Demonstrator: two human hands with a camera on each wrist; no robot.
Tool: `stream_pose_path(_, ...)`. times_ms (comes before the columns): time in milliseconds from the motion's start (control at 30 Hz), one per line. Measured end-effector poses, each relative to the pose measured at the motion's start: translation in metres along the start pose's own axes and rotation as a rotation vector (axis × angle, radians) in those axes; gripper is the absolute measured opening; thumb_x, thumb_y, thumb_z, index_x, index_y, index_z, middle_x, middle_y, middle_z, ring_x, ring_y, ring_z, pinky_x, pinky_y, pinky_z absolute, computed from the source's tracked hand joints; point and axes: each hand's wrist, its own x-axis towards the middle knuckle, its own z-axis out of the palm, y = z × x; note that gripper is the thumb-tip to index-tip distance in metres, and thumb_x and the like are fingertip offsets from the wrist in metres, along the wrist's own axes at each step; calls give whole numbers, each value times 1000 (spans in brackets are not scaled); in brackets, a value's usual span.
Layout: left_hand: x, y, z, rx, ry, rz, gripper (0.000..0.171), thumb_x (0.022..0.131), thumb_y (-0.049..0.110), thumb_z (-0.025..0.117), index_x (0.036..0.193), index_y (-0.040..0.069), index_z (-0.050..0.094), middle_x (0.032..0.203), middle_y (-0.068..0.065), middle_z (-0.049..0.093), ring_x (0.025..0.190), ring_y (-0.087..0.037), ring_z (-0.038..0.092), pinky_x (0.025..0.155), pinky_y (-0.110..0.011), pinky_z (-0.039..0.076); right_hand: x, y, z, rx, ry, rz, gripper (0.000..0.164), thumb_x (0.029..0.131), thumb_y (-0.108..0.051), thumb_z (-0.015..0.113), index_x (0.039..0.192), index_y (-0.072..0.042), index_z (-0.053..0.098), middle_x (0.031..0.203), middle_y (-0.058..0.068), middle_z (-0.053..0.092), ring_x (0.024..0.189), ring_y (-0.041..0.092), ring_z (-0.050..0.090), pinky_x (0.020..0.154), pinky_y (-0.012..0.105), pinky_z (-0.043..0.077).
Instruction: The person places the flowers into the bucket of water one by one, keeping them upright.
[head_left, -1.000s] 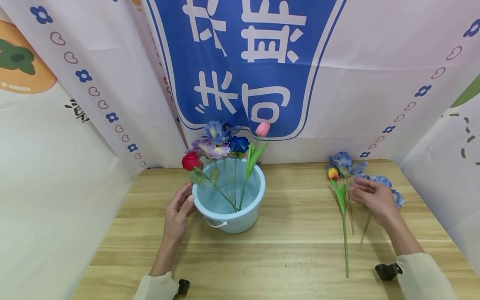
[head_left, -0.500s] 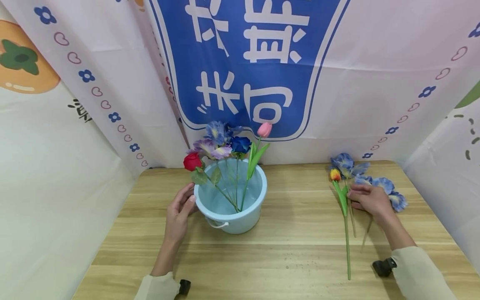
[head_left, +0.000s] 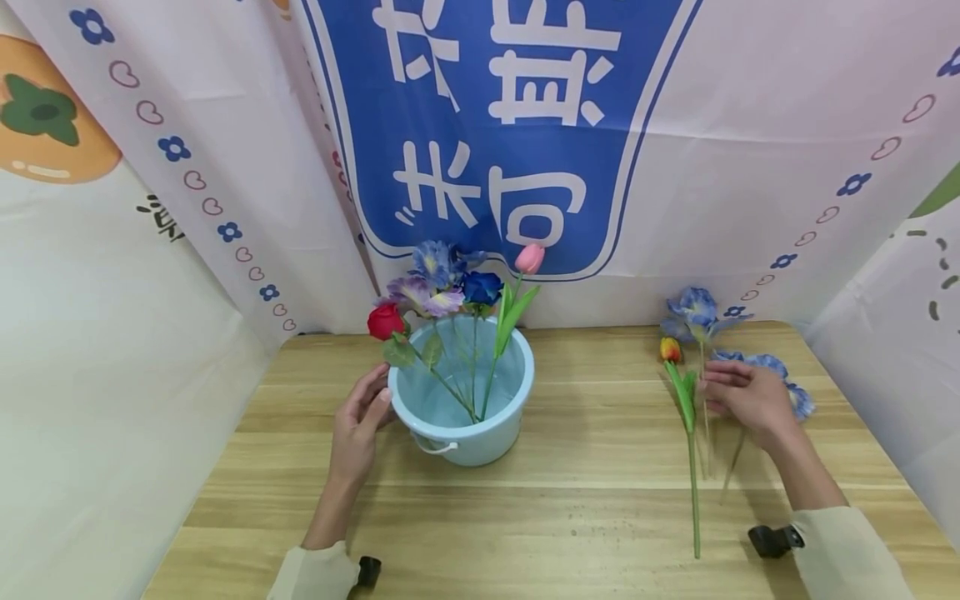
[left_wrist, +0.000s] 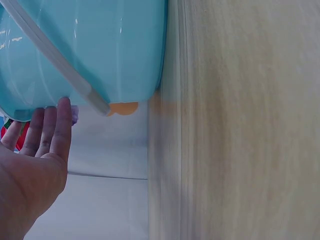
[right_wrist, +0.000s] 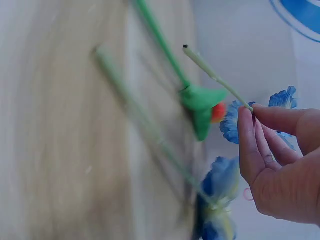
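Note:
My right hand (head_left: 752,400) pinches the stem of a blue iris (head_left: 696,308) between thumb and fingertips. In the right wrist view that stem (right_wrist: 212,75) is lifted off the table, its bloom partly behind the fingers. Beside it lies a red-and-yellow tulip (head_left: 670,350) with green leaves. A second blue iris (head_left: 801,402) lies under and behind the hand, partly hidden. My left hand (head_left: 355,433) rests against the outside of a light blue bucket (head_left: 487,446). The left wrist view has its fingers (left_wrist: 62,125) nearly straight, touching the bucket wall.
In the bucket stand a red rose (head_left: 385,321), a purple iris (head_left: 422,297), a blue iris (head_left: 433,263), a blue rose (head_left: 482,288) and a pink tulip (head_left: 529,259). A printed cloth (head_left: 705,208) hangs behind the wooden table (head_left: 585,500).
My right hand has taken hold of the blue iris stem and raised it; its bloom now stands higher above the tulip. The left hand stays at the bucket.

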Motion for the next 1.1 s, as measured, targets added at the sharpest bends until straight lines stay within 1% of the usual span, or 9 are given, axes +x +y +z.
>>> stream_pose_path(133,0,0,0,6,-7,-2,44,112,11,54,154,-4,52,129,7,69,115,-1,70,89,-21,66,-9,-11,4,25,10,-10,59,105,-8,67,155,12,42,103,-22,69,96,-2,74,89,27,67)
stream_pose_path(233,1,0,-1,7,-12,1,45,113,12,54,154,-4,52,131,5,69,116,0,69,90,-20,65,-16,-21,9,46,8,-37,58,105,-10,69,154,10,45,102,-24,70,97,-2,74,90,27,67)
stream_pose_path(367,1,0,-1,-5,-12,7,44,112,10,54,154,-5,52,130,5,70,116,0,70,89,-20,65,-25,-38,18,54,6,-102,53,105,-14,71,149,7,51,105,-20,72,97,0,75,89,28,68)
stream_pose_path(567,1,0,-1,-22,-12,4,44,112,9,53,154,-5,52,127,12,70,114,-1,70,88,-20,66,-32,-66,35,60,9,-169,51,104,-15,72,148,4,54,109,-15,72,97,-2,74,85,26,68)
stream_pose_path(633,1,-1,-1,-23,-13,4,44,112,9,53,154,-5,52,126,12,71,114,-1,70,88,-20,66,-34,-74,41,87,5,-191,43,103,-13,73,142,-1,59,108,-15,72,97,0,75,84,25,68)
stream_pose_path(700,1,-1,-1,-22,-13,5,44,112,9,53,154,-5,52,126,13,71,114,-1,70,87,-20,66,-34,-83,47,116,-2,-213,39,102,-11,74,138,-3,62,107,-13,73,96,1,75,83,24,68)
stream_pose_path(800,0,-1,-1,-22,-11,4,44,112,8,53,153,-5,52,126,13,71,114,-1,70,87,-20,66,-37,-95,56,145,-8,-244,38,101,-8,74,136,0,63,107,-11,73,94,3,75,83,24,68)
stream_pose_path(900,0,0,-1,-22,-10,1,44,112,8,54,153,-6,52,126,14,71,114,0,70,87,-20,66,-39,-108,67,142,-9,-262,45,102,-7,73,142,7,58,108,-8,72,94,3,75,84,25,68)
stream_pose_path(1100,0,1,0,-12,-4,-7,44,112,9,54,153,-5,53,125,13,70,115,0,69,88,-20,65,-42,-135,89,183,-19,-290,44,100,-3,74,140,7,61,105,-8,72,94,7,76,84,27,69)
